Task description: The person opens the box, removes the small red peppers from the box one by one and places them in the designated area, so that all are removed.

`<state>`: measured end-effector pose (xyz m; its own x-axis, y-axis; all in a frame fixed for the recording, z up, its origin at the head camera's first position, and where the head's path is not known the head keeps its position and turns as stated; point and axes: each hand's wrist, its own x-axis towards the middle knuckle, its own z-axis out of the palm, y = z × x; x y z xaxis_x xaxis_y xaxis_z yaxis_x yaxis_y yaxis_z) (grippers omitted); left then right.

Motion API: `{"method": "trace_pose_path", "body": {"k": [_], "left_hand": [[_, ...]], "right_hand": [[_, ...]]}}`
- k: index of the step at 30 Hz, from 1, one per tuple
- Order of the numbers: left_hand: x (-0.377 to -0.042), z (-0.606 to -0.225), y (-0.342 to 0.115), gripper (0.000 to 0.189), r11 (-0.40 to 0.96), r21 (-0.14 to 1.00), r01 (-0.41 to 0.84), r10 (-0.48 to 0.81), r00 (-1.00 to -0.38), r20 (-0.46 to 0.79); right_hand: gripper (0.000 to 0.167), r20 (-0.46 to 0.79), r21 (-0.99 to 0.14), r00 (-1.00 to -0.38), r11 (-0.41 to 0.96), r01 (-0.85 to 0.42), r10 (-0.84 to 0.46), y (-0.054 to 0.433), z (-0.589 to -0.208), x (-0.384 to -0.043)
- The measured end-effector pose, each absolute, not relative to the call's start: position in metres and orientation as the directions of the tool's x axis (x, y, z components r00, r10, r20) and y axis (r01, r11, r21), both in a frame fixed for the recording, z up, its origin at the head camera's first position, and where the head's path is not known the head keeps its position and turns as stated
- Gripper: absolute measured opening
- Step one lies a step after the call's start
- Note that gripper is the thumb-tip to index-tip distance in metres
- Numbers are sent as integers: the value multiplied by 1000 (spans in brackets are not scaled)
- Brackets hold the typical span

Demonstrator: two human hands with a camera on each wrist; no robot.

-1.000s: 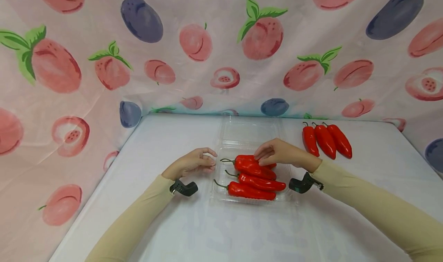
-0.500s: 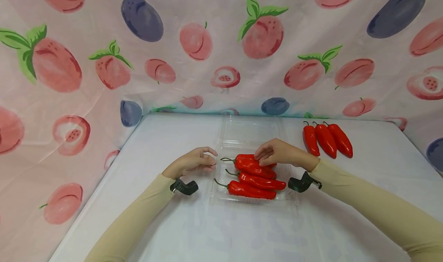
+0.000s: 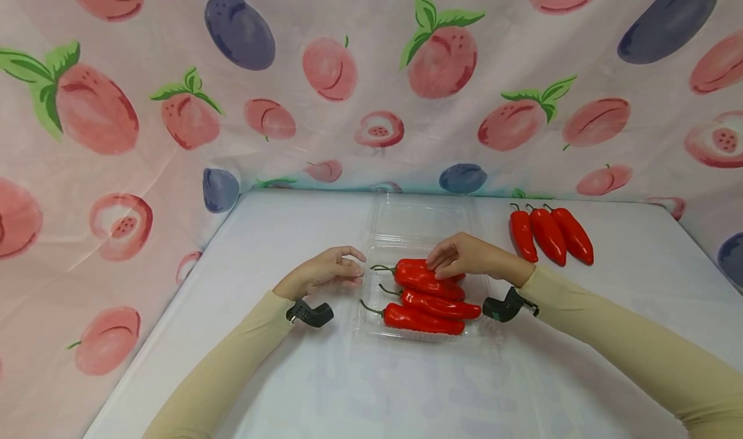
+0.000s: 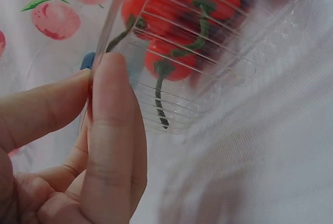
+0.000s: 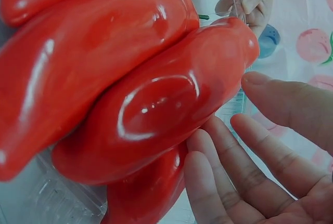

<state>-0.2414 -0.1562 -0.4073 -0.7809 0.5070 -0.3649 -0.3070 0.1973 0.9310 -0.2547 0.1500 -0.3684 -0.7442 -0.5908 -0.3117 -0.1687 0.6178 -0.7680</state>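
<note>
there are seven peppers (image 3: 549,236), two hands (image 3: 326,271) and one container (image 3: 474,289)

Wears plain, long, close-fitting, pale yellow-beige left sleeve (image 3: 226,361) between 7 and 8 o'clock in the head view, and matching right sleeve (image 3: 609,336) at 4. Bunches into creases at right sleeve's 4 o'clock end. Stops at the wrists, leaving left hand (image 3: 321,273) and right hand (image 3: 475,256) bare. Carries black, thick, curved left mount (image 3: 315,314) at 7 o'clock, similar right mount (image 3: 500,308) at 4. Shows small silvery fitting (image 3: 533,309) at right mount's 3 o'clock end.
</note>
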Motion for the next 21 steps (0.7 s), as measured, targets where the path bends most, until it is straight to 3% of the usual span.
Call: {"method": "trace_pose_path", "body": {"k": [21], "left_hand": [[-239,-404,-155,37,192,930,-313,502,-783,-367]], "right_hand": [[29,-304,-765,-743,618,-183,-596,151,-371,-254]]}}
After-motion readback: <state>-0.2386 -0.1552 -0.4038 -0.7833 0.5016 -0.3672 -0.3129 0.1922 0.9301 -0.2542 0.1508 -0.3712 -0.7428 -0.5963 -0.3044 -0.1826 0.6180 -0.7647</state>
